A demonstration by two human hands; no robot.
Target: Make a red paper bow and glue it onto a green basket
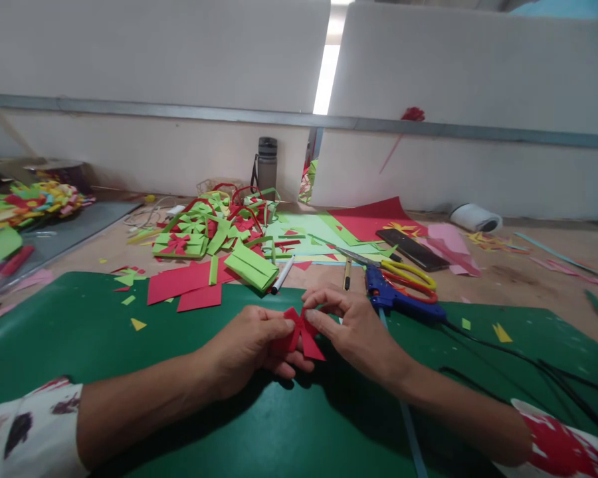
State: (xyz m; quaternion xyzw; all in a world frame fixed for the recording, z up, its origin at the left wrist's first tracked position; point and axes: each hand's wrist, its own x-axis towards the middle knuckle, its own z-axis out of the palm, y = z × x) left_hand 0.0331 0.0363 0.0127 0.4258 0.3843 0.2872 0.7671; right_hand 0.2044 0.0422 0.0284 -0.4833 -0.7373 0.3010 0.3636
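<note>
Between my two hands is a red paper bow (309, 344) with two pointed tails hanging down. My left hand (252, 342) grips its left side, thumb on top and fingers underneath. On the right side, my right hand (351, 325) pinches the bow between thumb and fingertips. Both hands hover over a green mat (219, 425). Just beyond them lie a folded green paper envelope (252, 265), a white marker (283, 274) and red paper pieces (199, 296). A blue glue gun (398, 299) rests right of my right hand, with yellow-and-orange-handled scissors (408, 273) against it.
A heap of green and red paper bags (204, 226) stands at the back left, near a grey bottle (267, 166). A dark phone (412, 249) and red sheet (373, 219) lie at the back right. The glue gun's black cable (498, 352) crosses the mat's right side.
</note>
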